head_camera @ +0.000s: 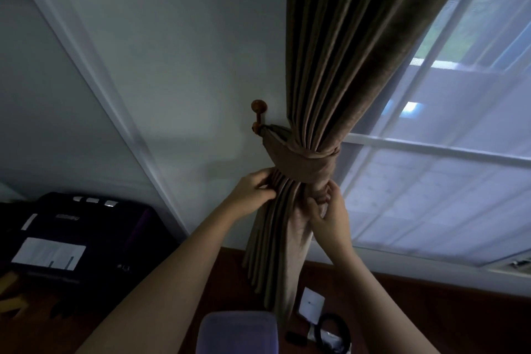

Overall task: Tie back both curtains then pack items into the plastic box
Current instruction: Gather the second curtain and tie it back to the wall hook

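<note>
Brown curtain (330, 66) cinched by tieback (304, 164) looped on wooden hook (258, 116); left hand (253, 190) and right hand (330, 215) fingers pinch curtain folds just below.

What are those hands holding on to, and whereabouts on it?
The brown curtain, just below its tieback band: the left hand pinches the folds on one side, and the right hand grips the other side.

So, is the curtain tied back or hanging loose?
Tied back. The tieback wraps the curtain and loops onto the hook; left hand and right hand grip folds below.
</note>
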### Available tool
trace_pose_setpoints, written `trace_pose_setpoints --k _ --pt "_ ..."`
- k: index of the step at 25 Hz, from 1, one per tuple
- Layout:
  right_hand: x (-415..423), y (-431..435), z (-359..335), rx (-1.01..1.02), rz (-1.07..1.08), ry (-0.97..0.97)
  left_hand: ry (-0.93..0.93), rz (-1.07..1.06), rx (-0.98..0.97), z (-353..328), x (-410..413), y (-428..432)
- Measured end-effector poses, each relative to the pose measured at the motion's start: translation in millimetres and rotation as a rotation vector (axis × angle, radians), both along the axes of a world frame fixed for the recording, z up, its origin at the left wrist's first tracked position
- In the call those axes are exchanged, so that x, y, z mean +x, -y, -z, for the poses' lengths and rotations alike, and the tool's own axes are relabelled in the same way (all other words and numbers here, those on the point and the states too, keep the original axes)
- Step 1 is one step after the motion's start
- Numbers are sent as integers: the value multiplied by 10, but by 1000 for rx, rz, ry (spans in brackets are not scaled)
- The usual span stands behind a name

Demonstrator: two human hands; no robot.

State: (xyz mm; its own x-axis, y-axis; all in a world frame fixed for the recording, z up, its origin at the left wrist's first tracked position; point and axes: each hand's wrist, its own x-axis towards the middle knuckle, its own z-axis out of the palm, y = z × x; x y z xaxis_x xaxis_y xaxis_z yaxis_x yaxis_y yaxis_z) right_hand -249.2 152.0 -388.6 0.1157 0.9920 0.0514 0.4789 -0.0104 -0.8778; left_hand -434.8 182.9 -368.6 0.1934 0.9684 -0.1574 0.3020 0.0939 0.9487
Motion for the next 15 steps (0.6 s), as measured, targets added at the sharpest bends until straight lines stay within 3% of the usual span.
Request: trace_pose_setpoints --k 2,5,7,8,10,12,15 --pt "-18 -81 47 -60 -50 1 -174 30 195 10 -78 44" --pt "-82 -230 -41 -187 -262 -23 -262 89 430 42 -149 217" --pt "-108 -338 -105 -207 -411 74 -268 0 473 80 -199 270" --pt "-133 -353 -100 -214 -410 97 -255 -43 467 100 -227 283" --pt "-157 -272 -42 -99 -184 42 -230 -66 441 145 -256 267" --pt "-161 -14 4 7 25 -190 -241 -32 432 211 -232 232" --pt "-124 114 177 -46 -180 -360 -314 15 490 254 -188 222"
